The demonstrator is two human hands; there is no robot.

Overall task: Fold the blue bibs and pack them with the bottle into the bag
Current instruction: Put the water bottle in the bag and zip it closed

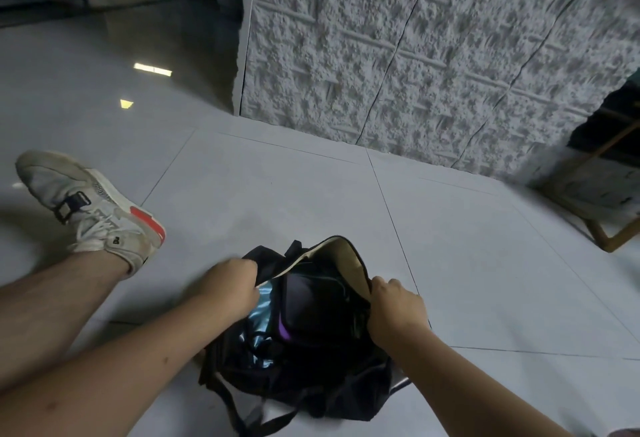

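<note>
Glossy floor [311, 187] tiles carry my soft black bag [311, 377]; left hand [228, 284] and right hand [394, 305] each grasp its rim, shiny blue bibs [259, 319] inside.

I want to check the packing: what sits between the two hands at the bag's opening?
Head view: between the left hand and right hand gapes the bag's open mouth, showing blue fabric and a dark purple-edged item.
</note>
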